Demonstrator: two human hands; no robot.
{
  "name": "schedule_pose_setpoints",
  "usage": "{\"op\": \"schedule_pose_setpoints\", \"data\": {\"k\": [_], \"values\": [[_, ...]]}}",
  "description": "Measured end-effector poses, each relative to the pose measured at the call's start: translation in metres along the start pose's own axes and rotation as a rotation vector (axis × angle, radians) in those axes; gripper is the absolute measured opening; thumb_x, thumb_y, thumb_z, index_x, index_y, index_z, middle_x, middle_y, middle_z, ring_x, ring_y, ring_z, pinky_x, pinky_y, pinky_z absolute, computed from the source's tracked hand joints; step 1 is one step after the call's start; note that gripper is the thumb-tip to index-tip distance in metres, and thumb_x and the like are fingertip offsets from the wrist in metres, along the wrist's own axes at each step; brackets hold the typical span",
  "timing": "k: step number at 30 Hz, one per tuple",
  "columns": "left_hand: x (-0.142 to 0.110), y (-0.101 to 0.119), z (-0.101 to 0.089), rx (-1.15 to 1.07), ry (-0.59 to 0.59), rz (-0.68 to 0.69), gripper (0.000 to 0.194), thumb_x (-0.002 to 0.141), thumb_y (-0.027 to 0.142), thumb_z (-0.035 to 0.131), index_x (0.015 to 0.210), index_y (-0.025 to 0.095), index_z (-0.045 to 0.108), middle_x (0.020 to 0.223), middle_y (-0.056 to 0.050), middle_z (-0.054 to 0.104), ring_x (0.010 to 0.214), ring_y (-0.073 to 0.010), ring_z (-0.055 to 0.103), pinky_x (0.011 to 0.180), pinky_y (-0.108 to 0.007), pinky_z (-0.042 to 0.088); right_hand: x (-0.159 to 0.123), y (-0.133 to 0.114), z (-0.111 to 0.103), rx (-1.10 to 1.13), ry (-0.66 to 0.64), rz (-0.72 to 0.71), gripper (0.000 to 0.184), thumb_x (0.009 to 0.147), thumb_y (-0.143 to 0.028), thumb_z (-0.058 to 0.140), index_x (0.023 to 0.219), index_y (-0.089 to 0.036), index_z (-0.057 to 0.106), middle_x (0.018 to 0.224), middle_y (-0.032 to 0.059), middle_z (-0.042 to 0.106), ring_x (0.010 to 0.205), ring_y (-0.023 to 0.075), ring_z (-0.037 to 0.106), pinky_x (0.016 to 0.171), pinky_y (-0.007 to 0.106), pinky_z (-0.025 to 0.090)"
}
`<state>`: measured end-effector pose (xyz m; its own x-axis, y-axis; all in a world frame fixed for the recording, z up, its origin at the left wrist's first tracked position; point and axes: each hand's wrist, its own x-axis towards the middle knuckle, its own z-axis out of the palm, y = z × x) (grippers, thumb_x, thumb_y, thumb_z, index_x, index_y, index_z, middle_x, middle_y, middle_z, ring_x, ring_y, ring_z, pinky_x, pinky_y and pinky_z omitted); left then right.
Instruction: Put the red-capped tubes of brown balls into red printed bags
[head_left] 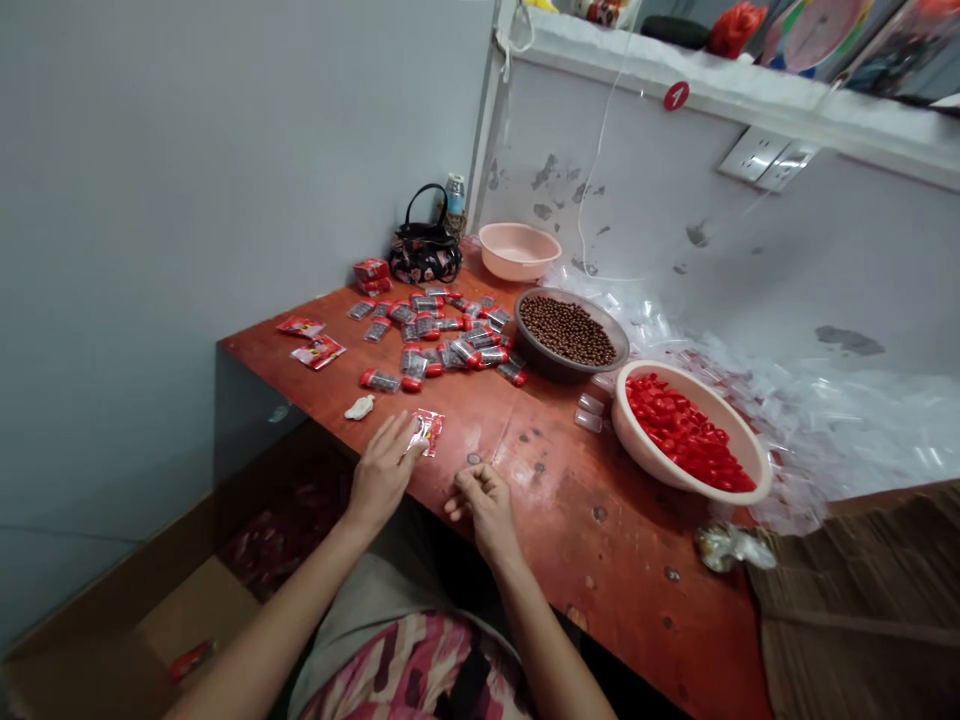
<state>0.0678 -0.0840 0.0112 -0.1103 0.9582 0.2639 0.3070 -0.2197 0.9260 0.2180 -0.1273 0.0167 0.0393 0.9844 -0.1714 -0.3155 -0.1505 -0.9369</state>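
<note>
My left hand (381,470) lies with its fingers stretched out at the near edge of the table, its fingertips on or just over a small red printed packet (430,430). To its right, my right hand (484,505) is held over the table edge with fingers curled in and thumb against the index finger; whatever it may hold is hidden. A crumpled white lump (359,407) lies just beyond my left hand. Farther back is a loose pile of clear containers with red caps (465,352), filled with dark contents. Two flat red packets (319,351) rest at the left.
A grey bowl of brown balls (517,345) and a pink bowl of red plastic caps (626,430) stand at the right. Clear plastic containers (862,430) are heaped behind them. A pink basin (519,268), a black handbag (425,258) and red boxes (373,275) sit at the back.
</note>
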Motion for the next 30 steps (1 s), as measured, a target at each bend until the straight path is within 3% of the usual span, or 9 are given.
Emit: {"op": "schedule_pose_setpoints", "data": {"k": [4,10,19,23,26,28,30], "values": [[0.026,-0.025,0.016,0.383,-0.087,0.207,0.025,0.071,0.028,0.055,0.095,0.028,0.064,0.123,-0.005,0.050,0.120,-0.0305,0.031,0.099,-0.049,0.013,0.000,-0.002,0.001,-0.080,-0.026,-0.018,0.023,0.074,-0.037,0.055,0.069,-0.014,0.052,0.058,-0.0010,0.061,0.041,0.0065,0.054,0.037,0.014,0.040],[0.025,-0.034,0.022,0.514,-0.069,0.281,0.023,0.077,0.027,0.047,0.093,0.028,0.064,0.115,-0.005,0.056,0.118,-0.0287,0.033,0.098,-0.049,0.014,0.013,-0.005,0.003,-0.147,-0.042,-0.038,0.021,0.074,-0.035,0.055,0.067,-0.015,0.052,0.055,-0.0024,0.060,0.040,0.0062,0.052,0.037,0.014,0.038],[0.022,-0.032,0.023,0.360,0.004,0.288,0.023,0.077,0.024,0.047,0.091,0.023,0.065,0.103,-0.008,0.063,0.114,-0.0258,0.040,0.098,-0.044,0.021,0.016,-0.006,0.010,-0.211,-0.068,-0.134,0.020,0.073,-0.034,0.054,0.066,-0.015,0.053,0.057,-0.0016,0.058,0.045,0.0084,0.053,0.041,0.017,0.039],[0.013,-0.017,0.021,0.279,0.038,0.382,0.023,0.077,0.022,0.047,0.093,0.022,0.064,0.108,-0.008,0.061,0.113,-0.0235,0.042,0.099,-0.042,0.022,0.025,-0.007,0.011,-0.123,0.043,-0.183,0.020,0.071,-0.032,0.057,0.084,-0.017,0.054,0.074,-0.0008,0.060,0.060,0.0100,0.056,0.051,0.019,0.044],[0.004,-0.002,0.022,0.206,0.006,0.447,0.020,0.077,0.023,0.049,0.090,0.023,0.064,0.108,-0.006,0.060,0.113,-0.0229,0.043,0.099,-0.044,0.024,0.035,-0.012,0.012,0.004,0.036,-0.167,0.031,0.067,-0.027,0.061,0.094,-0.018,0.049,0.070,-0.0026,0.059,0.059,0.0097,0.056,0.054,0.020,0.044],[-0.004,0.005,0.023,0.154,-0.014,0.416,0.022,0.077,0.027,0.049,0.094,0.021,0.063,0.110,-0.007,0.060,0.110,-0.0229,0.046,0.097,-0.043,0.029,0.039,-0.016,0.011,0.028,0.052,-0.175,0.031,0.065,-0.024,0.062,0.092,-0.017,0.049,0.059,-0.0061,0.055,0.051,0.0081,0.052,0.051,0.019,0.041],[-0.010,0.008,0.023,0.081,-0.028,0.253,0.033,0.075,0.033,0.051,0.106,0.021,0.057,0.112,-0.008,0.058,0.106,-0.0229,0.050,0.092,-0.039,0.036,0.039,-0.017,0.007,0.013,0.084,-0.190,0.030,0.064,-0.022,0.062,0.090,-0.017,0.049,0.052,-0.0088,0.051,0.044,0.0064,0.047,0.046,0.017,0.037]]}}
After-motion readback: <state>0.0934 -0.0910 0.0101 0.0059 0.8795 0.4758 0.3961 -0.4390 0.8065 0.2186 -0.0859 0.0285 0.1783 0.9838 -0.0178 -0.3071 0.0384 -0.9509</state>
